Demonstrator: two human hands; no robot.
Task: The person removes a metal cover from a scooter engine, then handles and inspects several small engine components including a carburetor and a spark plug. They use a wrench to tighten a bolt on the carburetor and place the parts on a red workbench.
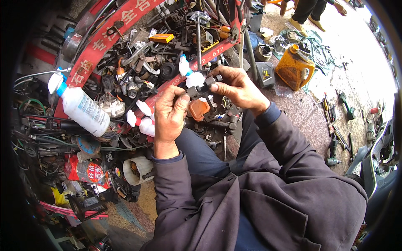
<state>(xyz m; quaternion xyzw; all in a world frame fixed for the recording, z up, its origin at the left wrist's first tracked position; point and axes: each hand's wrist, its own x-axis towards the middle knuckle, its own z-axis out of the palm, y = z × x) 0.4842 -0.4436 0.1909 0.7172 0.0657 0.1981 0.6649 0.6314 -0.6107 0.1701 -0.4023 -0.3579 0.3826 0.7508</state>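
Observation:
In front of my chest, both hands are closed on a dark metal part (204,88) with stubby rounded ends. I cannot tell whether it is one piece or two fitted together. My left hand (169,115) pinches its left end between thumb and fingers. The right end is gripped by my right hand (240,88), thumb on top. Just behind the part stands a white spray bottle with a blue trigger (194,78). Below it lies an orange plastic piece (198,109).
A heap of metal parts (142,62) fills the left and far side, crossed by a red frame bar (90,56). A larger white spray bottle (86,111) leans there. To the right are an orange jug (295,67), floor tools (345,104) and another person's shoes (298,26).

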